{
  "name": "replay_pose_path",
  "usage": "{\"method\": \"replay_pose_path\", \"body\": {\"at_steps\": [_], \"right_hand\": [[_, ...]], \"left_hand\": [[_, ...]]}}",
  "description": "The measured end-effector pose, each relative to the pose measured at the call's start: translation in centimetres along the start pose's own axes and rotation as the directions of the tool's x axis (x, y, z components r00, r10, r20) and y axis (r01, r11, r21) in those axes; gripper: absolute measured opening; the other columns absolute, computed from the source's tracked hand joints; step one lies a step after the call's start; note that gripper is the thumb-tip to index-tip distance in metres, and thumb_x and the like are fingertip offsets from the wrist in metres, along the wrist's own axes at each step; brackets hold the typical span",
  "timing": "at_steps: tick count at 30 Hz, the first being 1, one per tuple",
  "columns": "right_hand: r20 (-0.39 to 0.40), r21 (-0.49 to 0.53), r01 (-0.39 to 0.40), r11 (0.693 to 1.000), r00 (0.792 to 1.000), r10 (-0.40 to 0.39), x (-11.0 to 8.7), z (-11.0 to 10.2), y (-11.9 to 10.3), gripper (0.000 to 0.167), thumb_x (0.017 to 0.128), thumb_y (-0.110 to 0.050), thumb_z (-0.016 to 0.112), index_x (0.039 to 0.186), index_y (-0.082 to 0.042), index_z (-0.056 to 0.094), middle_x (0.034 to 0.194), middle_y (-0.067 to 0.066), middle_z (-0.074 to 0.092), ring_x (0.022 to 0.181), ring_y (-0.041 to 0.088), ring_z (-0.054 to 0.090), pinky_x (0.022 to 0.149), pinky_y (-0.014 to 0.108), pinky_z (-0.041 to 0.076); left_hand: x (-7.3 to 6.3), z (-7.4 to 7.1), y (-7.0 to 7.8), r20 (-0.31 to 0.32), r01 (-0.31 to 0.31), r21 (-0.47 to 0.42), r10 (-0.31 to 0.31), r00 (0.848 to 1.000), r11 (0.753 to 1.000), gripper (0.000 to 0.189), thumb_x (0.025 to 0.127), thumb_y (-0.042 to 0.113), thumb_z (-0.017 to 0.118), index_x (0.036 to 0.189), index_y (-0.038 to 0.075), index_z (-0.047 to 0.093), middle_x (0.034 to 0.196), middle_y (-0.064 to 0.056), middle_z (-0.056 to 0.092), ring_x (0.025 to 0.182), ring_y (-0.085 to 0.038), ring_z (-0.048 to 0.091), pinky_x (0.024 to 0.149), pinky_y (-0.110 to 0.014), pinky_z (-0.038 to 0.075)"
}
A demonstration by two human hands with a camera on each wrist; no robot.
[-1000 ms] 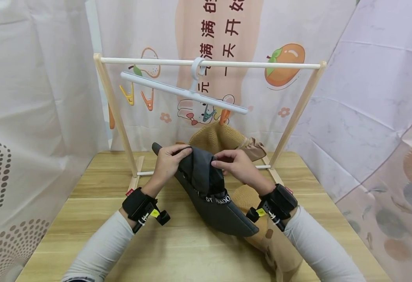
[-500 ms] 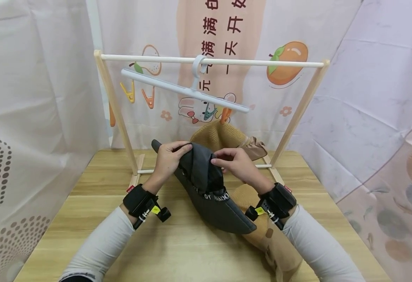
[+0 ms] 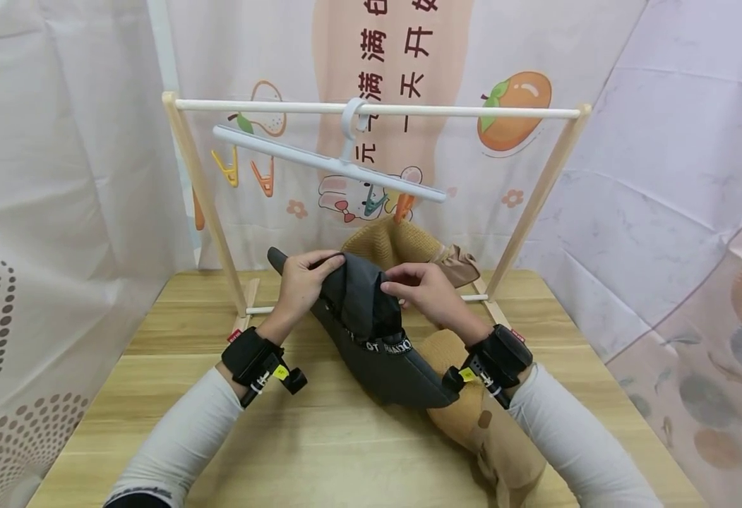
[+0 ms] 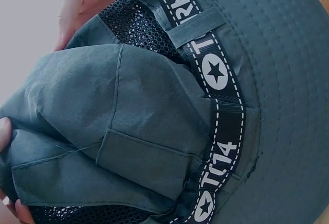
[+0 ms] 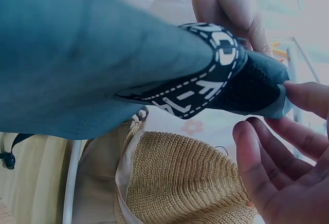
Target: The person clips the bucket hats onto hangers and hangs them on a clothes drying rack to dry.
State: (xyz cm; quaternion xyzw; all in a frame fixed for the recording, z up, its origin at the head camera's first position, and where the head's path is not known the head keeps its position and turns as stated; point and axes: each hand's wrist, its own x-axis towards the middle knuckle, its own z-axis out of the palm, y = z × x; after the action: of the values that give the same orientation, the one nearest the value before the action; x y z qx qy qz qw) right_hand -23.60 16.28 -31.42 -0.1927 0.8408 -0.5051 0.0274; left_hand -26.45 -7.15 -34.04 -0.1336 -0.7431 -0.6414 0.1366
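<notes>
Both hands hold up a dark grey, wide-brimmed sun hat [image 3: 383, 374] over the middle of the table. My left hand [image 3: 301, 286] pinches the left side of its soft crown between thumb and fingers. On the opposite side, my right hand [image 3: 431, 293] pinches the crown's edge with thumb and index finger, the other fingers loosely curled in the right wrist view. The left wrist view shows the folded crown [image 4: 149, 95], black mesh [image 4: 139, 26] and a black band [image 4: 226, 126] with white letters and stars. The brim slants down toward the right.
Behind stands a wooden rack with a white rail [image 3: 459, 111], bearing a tilted pale blue hanger [image 3: 332, 166] with several coloured clips. A woven tan hat [image 3: 390, 243] hangs below an orange clip [image 3: 404, 207]. Another tan hat [image 3: 510, 444] lies on the table [image 3: 320, 451] under the right arm.
The dark hat's lower brim has risen slightly, toward the rack. Both hands keep their pinch on the crown and have hardly moved.
</notes>
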Motion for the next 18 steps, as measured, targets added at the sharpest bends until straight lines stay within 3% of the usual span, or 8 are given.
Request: {"method": "replay_pose_path", "body": {"at_steps": [7, 12, 18], "right_hand": [[-0.002, -0.012, -0.026, 1.000, 1.000, 0.026, 0.6, -0.3, -0.4, 0.026, 0.093, -0.019, 0.066, 0.113, -0.002, 0.069, 0.098, 0.012, 0.069, 0.074, 0.020, 0.061, 0.065, 0.026, 0.054], [0.016, -0.069, -0.036, 0.997, 0.999, 0.037, 0.7, -0.9, -0.8, 0.026, 0.094, -0.022, 0.065, 0.113, -0.005, 0.070, 0.098, 0.011, 0.069, 0.075, 0.016, 0.061, 0.069, 0.031, 0.055], [0.057, -0.132, -0.027, 0.991, 0.998, 0.035, 1.4, -1.7, -1.4, 0.021, 0.095, -0.023, 0.065, 0.108, -0.008, 0.072, 0.093, 0.007, 0.067, 0.075, 0.016, 0.057, 0.064, 0.027, 0.050]], "left_hand": [[0.4, -0.1, -0.1, -0.010, -0.003, 0.004, 0.003, 1.000, 1.000, 0.028, 0.090, 0.028, 0.072, 0.106, 0.005, 0.076, 0.111, -0.015, 0.072, 0.104, -0.019, 0.067, 0.087, -0.020, 0.051], [0.7, 0.0, -0.4, -0.019, -0.008, 0.008, 0.008, 1.000, 1.000, 0.028, 0.089, 0.028, 0.073, 0.104, 0.006, 0.077, 0.111, -0.014, 0.073, 0.103, -0.018, 0.067, 0.086, -0.019, 0.051], [0.9, -0.2, -0.5, -0.040, -0.017, 0.001, 0.017, 0.999, 1.000, 0.025, 0.089, 0.026, 0.073, 0.104, 0.007, 0.077, 0.110, -0.013, 0.073, 0.103, -0.018, 0.068, 0.085, -0.020, 0.052]]}}
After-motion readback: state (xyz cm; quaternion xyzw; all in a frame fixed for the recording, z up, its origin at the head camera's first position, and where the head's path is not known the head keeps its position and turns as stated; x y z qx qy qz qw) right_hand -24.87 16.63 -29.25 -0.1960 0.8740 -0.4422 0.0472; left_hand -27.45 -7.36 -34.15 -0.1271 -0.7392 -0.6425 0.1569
